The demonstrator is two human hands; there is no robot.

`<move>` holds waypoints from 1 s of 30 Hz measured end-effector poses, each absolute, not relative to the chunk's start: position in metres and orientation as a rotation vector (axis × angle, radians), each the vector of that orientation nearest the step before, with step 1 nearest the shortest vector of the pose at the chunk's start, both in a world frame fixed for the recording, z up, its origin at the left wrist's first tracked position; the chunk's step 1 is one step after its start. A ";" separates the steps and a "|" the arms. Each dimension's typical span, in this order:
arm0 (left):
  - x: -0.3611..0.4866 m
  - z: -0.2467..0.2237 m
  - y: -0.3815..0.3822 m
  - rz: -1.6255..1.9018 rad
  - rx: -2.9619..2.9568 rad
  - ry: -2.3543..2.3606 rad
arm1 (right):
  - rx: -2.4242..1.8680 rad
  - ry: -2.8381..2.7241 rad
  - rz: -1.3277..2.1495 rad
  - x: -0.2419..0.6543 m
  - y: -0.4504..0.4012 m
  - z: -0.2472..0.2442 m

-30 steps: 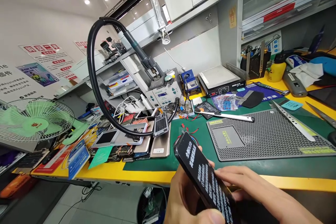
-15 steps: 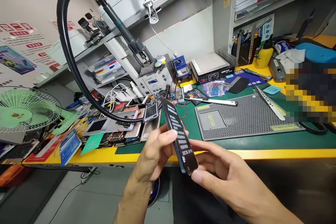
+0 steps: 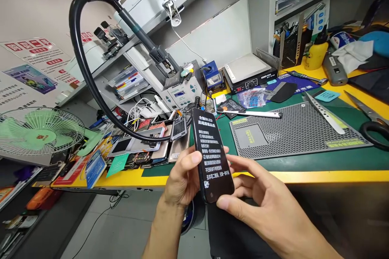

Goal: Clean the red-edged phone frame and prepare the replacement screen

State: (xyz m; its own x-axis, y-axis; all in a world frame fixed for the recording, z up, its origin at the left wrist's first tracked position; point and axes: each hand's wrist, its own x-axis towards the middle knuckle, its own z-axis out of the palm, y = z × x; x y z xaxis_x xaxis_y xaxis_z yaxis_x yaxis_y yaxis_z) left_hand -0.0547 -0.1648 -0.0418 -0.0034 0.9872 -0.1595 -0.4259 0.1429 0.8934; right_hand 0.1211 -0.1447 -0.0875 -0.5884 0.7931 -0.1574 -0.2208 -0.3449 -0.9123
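A dark smartphone with white Chinese text on its black screen is held tilted in front of the bench edge. My left hand is wrapped round its left side, the thumb lying on the left edge of the screen. At the lower right, my right hand grips the phone lightly, with the thumb at the bottom corner and the index finger by the right edge. The phone hides most of my left fingers. Behind it, on the green mat, a white-handled tool lies beside a grey perforated pad.
Stacked phones and parts crowd the left, near a green fan. A black hose arches over them from the rework station. Scissors and a metal strip lie at right. A hot plate stands behind.
The phone has turned so its screen faces me more fully and its text reads clearly. Both hands stay on it. The camera view has shifted slightly, bringing the scissors into sight.
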 end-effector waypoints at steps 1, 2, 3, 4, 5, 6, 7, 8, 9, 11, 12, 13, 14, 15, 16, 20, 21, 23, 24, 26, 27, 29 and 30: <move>-0.054 -0.043 -0.165 1.296 0.764 0.964 | -0.813 -1.217 1.966 0.120 -0.146 -0.087; -0.054 -0.044 -0.166 1.295 0.773 0.953 | -0.816 -1.218 1.947 0.120 -0.147 -0.086; -0.054 -0.045 -0.166 1.297 0.782 0.944 | -0.817 -1.219 1.926 0.119 -0.148 -0.085; -0.054 -0.046 -0.167 1.303 0.792 0.936 | -0.817 -1.220 1.900 0.119 -0.148 -0.084; -0.054 -0.047 -0.167 1.311 0.802 0.930 | -0.816 -1.224 1.872 0.119 -0.148 -0.084; -0.053 -0.048 -0.167 1.318 0.812 0.924 | -0.817 -1.230 1.843 0.119 -0.149 -0.083; -0.053 -0.049 -0.167 1.324 0.820 0.920 | -0.817 -1.243 1.812 0.119 -0.149 -0.083; -0.053 -0.050 -0.167 1.328 0.828 0.916 | -0.816 -1.263 1.784 0.119 -0.149 -0.084; -0.053 -0.051 -0.167 1.333 0.832 0.912 | -0.816 -1.284 1.758 0.119 -0.149 -0.085; -0.052 -0.052 -0.167 1.339 0.837 0.906 | -0.810 -1.320 1.732 0.119 -0.149 -0.086; -0.051 -0.053 -0.167 1.340 0.837 0.902 | -0.804 -1.330 1.734 0.120 -0.149 -0.087; -0.051 -0.053 -0.167 1.341 0.837 0.897 | -0.796 -1.332 1.742 0.120 -0.149 -0.087; -0.051 -0.054 -0.167 1.343 0.835 0.893 | -0.791 -1.327 1.751 0.120 -0.148 -0.087; -0.050 -0.055 -0.168 1.345 0.831 0.887 | -0.784 -1.320 1.760 0.120 -0.149 -0.086; -0.050 -0.055 -0.167 1.348 0.827 0.881 | -0.780 -1.309 1.766 0.120 -0.149 -0.085; -0.049 -0.056 -0.164 1.378 0.782 0.831 | -0.786 -1.240 1.793 0.120 -0.156 -0.084; -0.049 -0.056 -0.163 1.407 0.761 0.806 | -0.800 -1.200 1.803 0.120 -0.158 -0.085; -0.048 -0.056 -0.161 1.467 0.732 0.746 | -0.806 -1.107 1.864 0.121 -0.161 -0.089; -0.048 -0.056 -0.160 1.487 0.729 0.718 | -0.793 -1.055 1.927 0.122 -0.162 -0.091; -0.048 -0.057 -0.158 1.501 0.731 0.681 | -0.719 -0.956 2.111 0.124 -0.161 -0.091; -0.049 -0.058 -0.158 1.498 0.728 0.678 | -0.669 -0.911 2.209 0.125 -0.160 -0.090; -0.049 -0.060 -0.157 1.511 0.713 0.717 | -0.537 -0.837 2.349 0.127 -0.157 -0.086; -0.049 -0.061 -0.157 1.513 0.702 0.755 | -0.464 -0.813 2.391 0.128 -0.155 -0.083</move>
State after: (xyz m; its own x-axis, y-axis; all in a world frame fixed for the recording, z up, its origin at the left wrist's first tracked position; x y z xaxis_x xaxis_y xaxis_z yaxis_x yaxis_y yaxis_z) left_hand -0.0493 -0.1572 -0.0612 -0.0721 0.9974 0.0000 -0.6000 -0.0434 0.7988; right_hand 0.1280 -0.1552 -0.0832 -0.7797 0.6108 -0.1376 -0.4004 -0.6554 -0.6404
